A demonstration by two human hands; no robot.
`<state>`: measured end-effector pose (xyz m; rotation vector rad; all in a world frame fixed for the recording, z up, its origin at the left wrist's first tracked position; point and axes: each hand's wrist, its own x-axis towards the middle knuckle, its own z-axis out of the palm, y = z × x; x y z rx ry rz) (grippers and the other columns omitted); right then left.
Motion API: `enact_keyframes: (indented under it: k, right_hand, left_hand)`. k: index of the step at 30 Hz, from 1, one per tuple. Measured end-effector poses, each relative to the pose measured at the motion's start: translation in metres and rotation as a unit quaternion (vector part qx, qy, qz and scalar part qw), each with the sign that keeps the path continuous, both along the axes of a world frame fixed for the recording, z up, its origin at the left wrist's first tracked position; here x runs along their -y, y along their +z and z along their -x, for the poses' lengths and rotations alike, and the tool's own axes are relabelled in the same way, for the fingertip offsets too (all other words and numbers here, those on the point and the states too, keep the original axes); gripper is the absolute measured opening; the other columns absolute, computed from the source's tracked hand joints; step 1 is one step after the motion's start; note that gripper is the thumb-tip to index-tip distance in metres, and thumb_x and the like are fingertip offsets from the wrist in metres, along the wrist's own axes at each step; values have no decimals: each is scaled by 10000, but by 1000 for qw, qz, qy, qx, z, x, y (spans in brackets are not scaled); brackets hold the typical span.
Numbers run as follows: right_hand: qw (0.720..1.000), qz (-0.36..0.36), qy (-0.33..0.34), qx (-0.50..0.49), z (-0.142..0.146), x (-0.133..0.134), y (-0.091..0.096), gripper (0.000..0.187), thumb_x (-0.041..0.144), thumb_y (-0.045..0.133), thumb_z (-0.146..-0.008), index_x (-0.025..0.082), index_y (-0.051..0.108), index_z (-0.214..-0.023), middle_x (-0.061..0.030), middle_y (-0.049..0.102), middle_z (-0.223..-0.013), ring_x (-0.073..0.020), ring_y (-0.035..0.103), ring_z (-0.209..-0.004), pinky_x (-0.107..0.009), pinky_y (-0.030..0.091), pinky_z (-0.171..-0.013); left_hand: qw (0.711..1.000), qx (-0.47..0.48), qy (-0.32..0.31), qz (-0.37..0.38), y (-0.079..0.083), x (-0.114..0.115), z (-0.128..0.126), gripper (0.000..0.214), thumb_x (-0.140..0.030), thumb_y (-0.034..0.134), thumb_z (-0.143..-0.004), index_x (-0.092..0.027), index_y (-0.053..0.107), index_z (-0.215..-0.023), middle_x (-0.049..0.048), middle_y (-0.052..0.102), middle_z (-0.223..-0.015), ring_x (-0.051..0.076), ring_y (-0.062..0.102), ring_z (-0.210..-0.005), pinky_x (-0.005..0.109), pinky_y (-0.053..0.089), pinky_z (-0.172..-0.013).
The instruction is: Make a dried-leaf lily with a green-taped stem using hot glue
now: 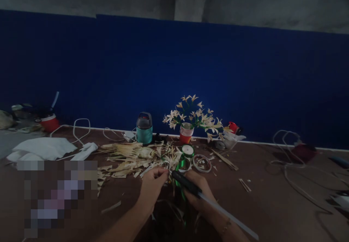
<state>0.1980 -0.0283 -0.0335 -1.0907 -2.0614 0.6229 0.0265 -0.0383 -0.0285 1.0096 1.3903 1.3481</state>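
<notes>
My right hand (197, 189) is closed around a black glue gun (187, 183). A long pale glue stick (229, 214) juts from its back end, toward me. Just left of the glue gun's front end, my left hand (155, 182) is closed in a pinch; what its fingertips hold is too small to make out. Dry straw-coloured husk pieces (128, 154) lie spread beyond my hands. A spool of shiny green ribbon (188, 151) stands just past the glue gun, with green strip hanging below it. Beside the spool rests a pale ring-shaped roll (202, 163).
A red-and-white cup (186, 134) holds cream husk flowers (174, 116) on green stems. Left of it stands a teal container with a dark lid (144, 129). White cloth or plastic (43, 148) lies at left. Cables (294, 184) run across the table's right side, before a blue wall.
</notes>
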Motion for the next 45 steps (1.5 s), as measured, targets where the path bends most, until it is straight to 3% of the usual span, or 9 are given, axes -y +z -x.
enact_keyframes:
  k: [38, 45]
  right_hand:
    - [1000, -3, -8, -4, -2, 0, -3, 119, 83, 512, -650, 186, 458, -626, 21, 479, -622, -122, 465, -582, -200, 355, -514]
    - [1000, 1, -3, -17, -1, 1, 0, 127, 78, 514, -643, 188, 453, -624, 27, 463, -605, -113, 444, -564, -189, 348, -488]
  left_hand:
    - [1000, 13, 7, 9, 3, 1, 0, 149, -286, 633, -592, -139, 660, -593, -14, 573, -525, 123, 490, -523, 215, 368, -520]
    - [1000, -23, 7, -9, 4, 2, 1, 187, -319, 630, -612, -142, 689, -628, 5, 624, -595, 143, 524, -575, 222, 379, -558]
